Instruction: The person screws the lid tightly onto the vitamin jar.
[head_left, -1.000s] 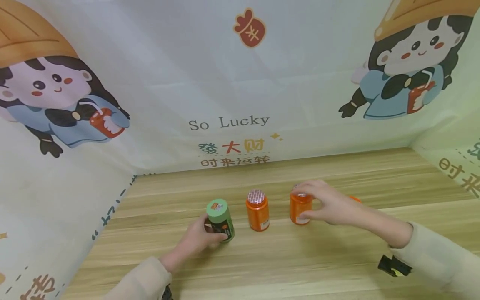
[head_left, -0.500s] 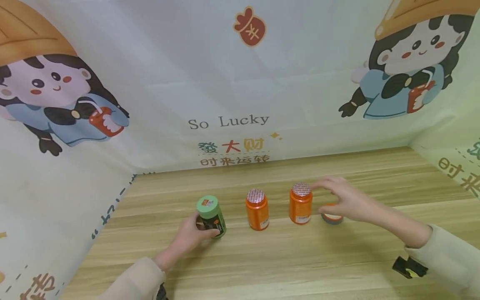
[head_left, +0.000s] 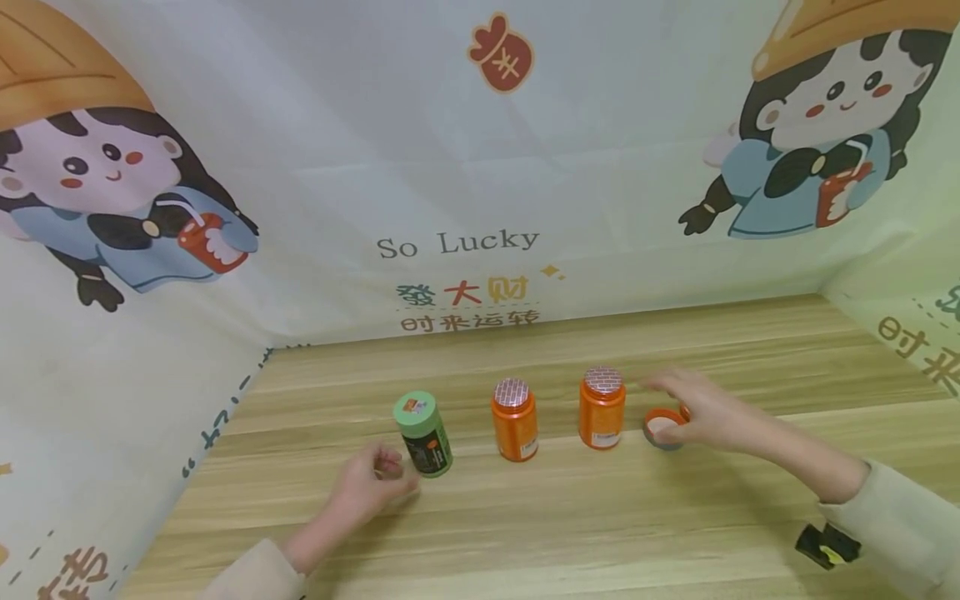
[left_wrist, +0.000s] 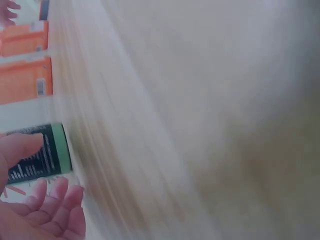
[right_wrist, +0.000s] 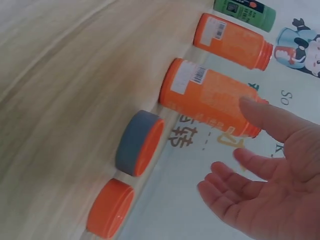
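The left hand [head_left: 367,483] rests relaxed, holding nothing, beside the green-capped dark bottle [head_left: 423,433]; the right hand [head_left: 708,412], fingers spread, hovers over the grey-rimmed orange lid [head_left: 663,428].

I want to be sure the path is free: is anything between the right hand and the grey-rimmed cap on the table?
Nothing visible: the right hand hovers at the grey-rimmed cap, fingers open.

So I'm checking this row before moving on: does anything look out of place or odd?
Two orange plastic bottles stand uncapped, foil seals showing. Two loose caps, one grey-sided, one orange, lie beside the right hand. The green-lidded dark bottle leans slightly.
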